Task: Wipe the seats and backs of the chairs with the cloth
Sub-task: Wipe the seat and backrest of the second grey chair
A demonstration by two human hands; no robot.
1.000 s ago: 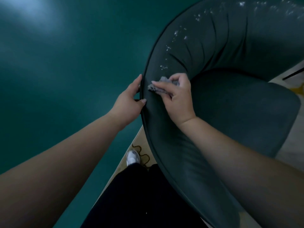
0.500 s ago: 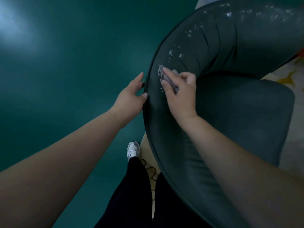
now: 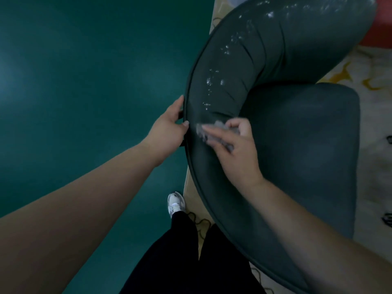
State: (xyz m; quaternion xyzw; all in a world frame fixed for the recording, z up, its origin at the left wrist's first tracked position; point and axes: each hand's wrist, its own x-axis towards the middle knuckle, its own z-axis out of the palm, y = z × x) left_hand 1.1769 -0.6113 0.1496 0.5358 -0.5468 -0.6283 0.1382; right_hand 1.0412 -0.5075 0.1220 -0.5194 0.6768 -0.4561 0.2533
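Spreading across the left: a dark teal floor (image 3: 80, 85), glossy, with a soft pale glare near the left edge. Reaching in from the lower left: a bare forearm, ending in the left hand (image 3: 167, 126). Gripping the outer rim of the chair back (image 3: 244, 66), thumb lying over the piped edge on the inner side, fingers wrapping behind it and mostly hidden. Standing below, near the bottom centre: a white sneaker (image 3: 175, 203) on the floor just beside the edge of a pale rug (image 3: 377, 107), with black trouser legs (image 3: 191, 257) rising toward the camera.

Curving from the upper right down to the lower right: the dark padded back of the chair, pleated on its inner face. Showing on that face: a trail of white specks (image 3: 214, 79) running from the top down toward the hands. Pressing against the padding just right of the left thumb: the cloth (image 3: 212, 131), grey and crumpled, blurred. Clasping the cloth: the right hand (image 3: 237, 149), fingers stretched flat over it, thumb curled at its upper edge, palm turned to the chair back. Lying to the right of that hand: the chair seat (image 3: 314, 153), dark and smooth. Peeking out at the upper right corner: a red patch (image 3: 381, 32), too cropped to identify. Covering the far right: the rug, cream with yellow and black markings.
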